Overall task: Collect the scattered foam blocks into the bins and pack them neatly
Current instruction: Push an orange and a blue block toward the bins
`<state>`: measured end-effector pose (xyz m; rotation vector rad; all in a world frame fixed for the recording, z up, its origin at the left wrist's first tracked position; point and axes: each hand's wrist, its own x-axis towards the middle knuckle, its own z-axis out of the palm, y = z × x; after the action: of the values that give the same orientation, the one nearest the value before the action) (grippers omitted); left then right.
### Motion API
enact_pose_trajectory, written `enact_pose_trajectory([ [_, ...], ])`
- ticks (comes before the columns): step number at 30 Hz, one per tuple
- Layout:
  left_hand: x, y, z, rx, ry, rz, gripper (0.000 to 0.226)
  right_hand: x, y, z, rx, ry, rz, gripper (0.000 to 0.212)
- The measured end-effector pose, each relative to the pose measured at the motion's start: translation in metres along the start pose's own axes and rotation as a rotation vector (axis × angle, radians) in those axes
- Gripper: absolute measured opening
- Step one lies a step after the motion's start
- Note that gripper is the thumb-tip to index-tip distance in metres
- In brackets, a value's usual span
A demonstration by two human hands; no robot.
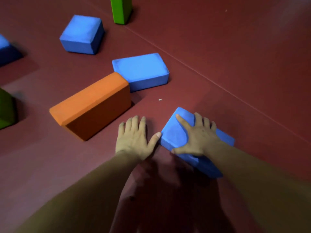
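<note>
**Spotter:** Where are the hands on your feed?

**Operator:** I have both low in the head view. My right hand (200, 137) lies over the near blue block (175, 133). The index finger stretches along its top, the other fingers bend over the far edge and the thumb presses the near edge, so it grips the block. My left hand (134, 138) is spread flat just left of it, fingers straight and side by side, holding nothing. Its thumb tip touches the block's left corner. I cannot tell whether that palm rests on the floor (227, 64).

**Spotter:** And the block itself?

**Operator:** It is down at the dark red floor, turned cornerwise to me. I cannot tell whether it lies flat or is tipped up.

**Spotter:** The others?

**Operator:** An orange block (94, 105) lies beyond my left hand, its far corner touching the middle blue block (141, 69), which lies flat. The far blue block (80, 32) sits farther off to the left, apart from both. A green block (120, 9) stands upright at the top edge. At the left edge, cut off, I see an edge blue block (5, 47) and an edge green block (5, 108). A small white scrap (160, 99) lies on the floor between the middle blue block and the near one.
</note>
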<state>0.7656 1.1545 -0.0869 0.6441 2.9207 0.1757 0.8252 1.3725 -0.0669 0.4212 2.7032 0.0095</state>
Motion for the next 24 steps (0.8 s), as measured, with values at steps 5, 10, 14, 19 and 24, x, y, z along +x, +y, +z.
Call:
enact_pose_trajectory([
  [5, 0.029, -0.020, -0.036, 0.092, 0.056, -0.020, 0.087, 0.014, -0.057, -0.027, 0.192, 0.055, 0.103, 0.130],
  [10, 0.036, -0.060, -0.062, 0.164, 0.132, -0.015, 0.084, 0.022, -0.106, -0.057, 0.164, 0.018, 0.103, 0.133],
  [14, 0.045, -0.085, -0.078, 0.121, 0.183, -0.069, 0.079, 0.023, -0.122, -0.065, 0.119, 0.026, 0.079, 0.134],
  [19, 0.047, -0.115, -0.075, 0.217, 0.114, -0.113, 0.085, 0.018, -0.120, -0.059, 0.061, 0.023, 0.090, 0.133],
  [24, 0.047, -0.127, -0.080, 0.196, 0.086, -0.095, 0.077, 0.016, -0.106, -0.055, 0.018, 0.006, 0.129, 0.133],
])
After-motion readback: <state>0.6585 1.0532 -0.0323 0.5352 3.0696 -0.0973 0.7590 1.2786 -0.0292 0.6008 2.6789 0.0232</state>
